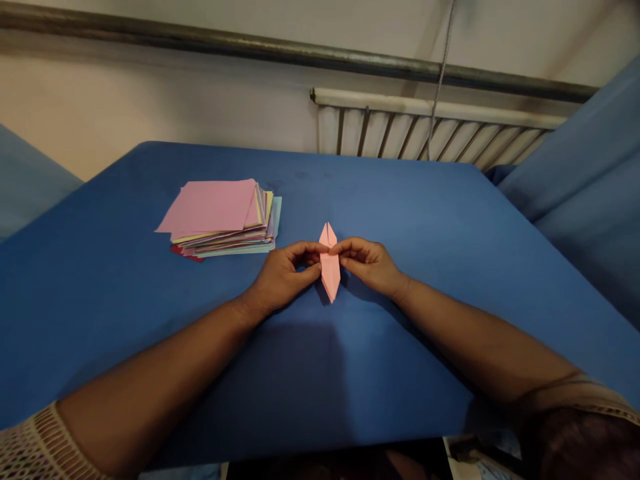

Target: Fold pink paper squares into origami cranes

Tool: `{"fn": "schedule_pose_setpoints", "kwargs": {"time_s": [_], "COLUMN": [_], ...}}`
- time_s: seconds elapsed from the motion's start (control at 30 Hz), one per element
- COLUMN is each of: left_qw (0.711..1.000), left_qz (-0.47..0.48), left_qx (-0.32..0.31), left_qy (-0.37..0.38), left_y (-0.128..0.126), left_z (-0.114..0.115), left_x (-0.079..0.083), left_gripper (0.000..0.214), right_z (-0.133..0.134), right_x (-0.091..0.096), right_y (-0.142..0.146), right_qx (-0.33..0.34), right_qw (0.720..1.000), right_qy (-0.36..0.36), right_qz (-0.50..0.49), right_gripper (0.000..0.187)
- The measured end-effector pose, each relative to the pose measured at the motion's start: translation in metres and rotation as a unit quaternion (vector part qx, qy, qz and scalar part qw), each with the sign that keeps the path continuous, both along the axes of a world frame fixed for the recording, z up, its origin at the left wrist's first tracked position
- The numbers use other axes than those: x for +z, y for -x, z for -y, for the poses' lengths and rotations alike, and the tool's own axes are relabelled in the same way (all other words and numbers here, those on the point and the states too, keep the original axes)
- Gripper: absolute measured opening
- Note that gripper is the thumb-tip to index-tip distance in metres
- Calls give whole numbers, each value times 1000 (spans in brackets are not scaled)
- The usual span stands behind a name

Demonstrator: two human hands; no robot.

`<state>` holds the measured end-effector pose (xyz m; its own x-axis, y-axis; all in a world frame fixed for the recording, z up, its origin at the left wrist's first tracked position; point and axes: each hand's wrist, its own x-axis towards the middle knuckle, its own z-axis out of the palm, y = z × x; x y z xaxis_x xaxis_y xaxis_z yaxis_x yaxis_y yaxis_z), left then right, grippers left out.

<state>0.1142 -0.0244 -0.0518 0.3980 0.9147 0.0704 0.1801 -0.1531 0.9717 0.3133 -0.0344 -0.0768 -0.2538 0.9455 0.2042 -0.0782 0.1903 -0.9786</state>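
At the near left a knitted sleeve (pixel 47 443) ends on the forearm, and both arms reach across the blue counter (pixel 425 207) to its middle. There lies a small folded pink paper (pixel 331 273), long and narrow, pointed at its near and far ends. The near point looks closed and layered; it should be the part most easily bent or blunted.

Around the paper's middle, the left hand (pixel 281 275) grasps the left edge between thumb and forefinger, and the right hand (pixel 373 265) pinches the right edge in the same way, the two forefingers almost meeting on top. Whether the paper rests flat or is slightly raised I cannot tell. It should weigh next to nothing, stiffer along its folds than a single sheet, yet easily creased or torn (a hard squeeze would probably mark it). Its dry surface ought not to be slippery. The best hold is likely this one, by the long edges near the middle, with light fingertips.

Just beyond the fingers, the far point is split by a slit, so it probably spreads readily and wants a gentle touch. Far left sits a stack of coloured paper (pixel 215 208), a pink sheet uppermost. Farther off are a radiator (pixel 440 101) and a pipe (pixel 250 48).
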Motion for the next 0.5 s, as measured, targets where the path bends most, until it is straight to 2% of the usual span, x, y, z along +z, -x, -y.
{"fn": "schedule_pose_setpoints", "kwargs": {"time_s": [0.17,0.3,0.4,0.5], "left_qw": [1000,998,995,993], "left_qz": [3,13,29,55], "left_qx": [30,63,96,107], "left_qy": [-4,-18,-10,-7], "left_y": [-1,-4,-7,-8], "left_z": [-1,2,6,9], "left_x": [1,5,8,11], "left_gripper": [26,20,20,24], "right_z": [3,4,5,6], "right_x": [2,6,7,8], "right_y": [3,10,16,19], "right_qx": [13,-21,-55,-41], "right_qw": [1000,999,995,990], "right_qy": [5,13,43,90], "right_qz": [-3,-21,-69,-96], "right_gripper": [18,18,27,38]}}
